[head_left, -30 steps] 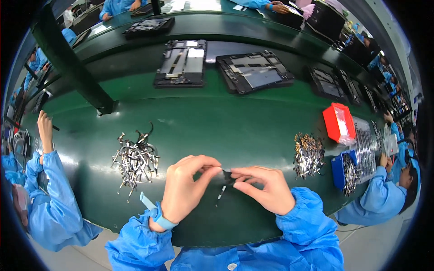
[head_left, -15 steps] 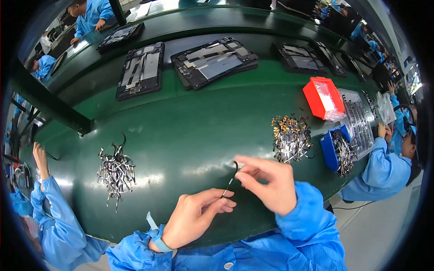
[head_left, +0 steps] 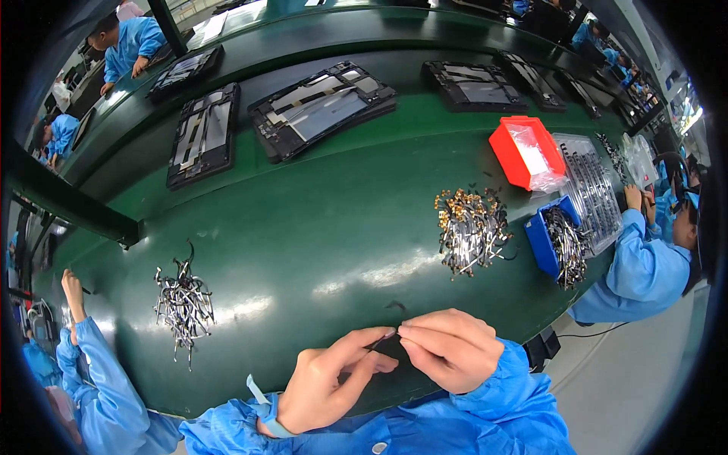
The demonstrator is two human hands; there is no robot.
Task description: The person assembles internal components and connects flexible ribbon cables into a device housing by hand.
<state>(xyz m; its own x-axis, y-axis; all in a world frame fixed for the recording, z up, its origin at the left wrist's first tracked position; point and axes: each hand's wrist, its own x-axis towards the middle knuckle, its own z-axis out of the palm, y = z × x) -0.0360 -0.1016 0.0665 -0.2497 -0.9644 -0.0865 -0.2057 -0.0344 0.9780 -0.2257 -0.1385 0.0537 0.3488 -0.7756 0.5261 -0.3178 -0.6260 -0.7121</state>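
Note:
My left hand (head_left: pixel 330 379) pinches a short thin cable (head_left: pixel 376 343), dark and mostly hidden by the fingers. Fingertips of my right hand (head_left: pixel 453 350) are closed at the cable's upper end, almost touching the left fingertips. What exactly lies between the right fingers is too small to see. Just beyond them, a faint dark curved shape (head_left: pixel 396 305) shows over the green table (head_left: pixel 326 250); I cannot tell what it is. To the left lies a pile of black and silver cables (head_left: pixel 184 307). A larger pile with gold-coloured ends (head_left: pixel 472 231) lies ahead on the right.
A red bin (head_left: pixel 528 154) with clear plastic, a blue bin (head_left: pixel 542 241) of cables and a clear tray (head_left: pixel 591 193) stand at the right. Opened tablet-like devices (head_left: pixel 322 110) line the back. A green post (head_left: pixel 76 199) rises at left. Blue-sleeved co-workers (head_left: pixel 644 265) sit on both sides.
My right hand has come down and closer to my left hand, its fingers closing at the cable's end. The cable's curved black end no longer shows between the hands. The view has shifted slightly.

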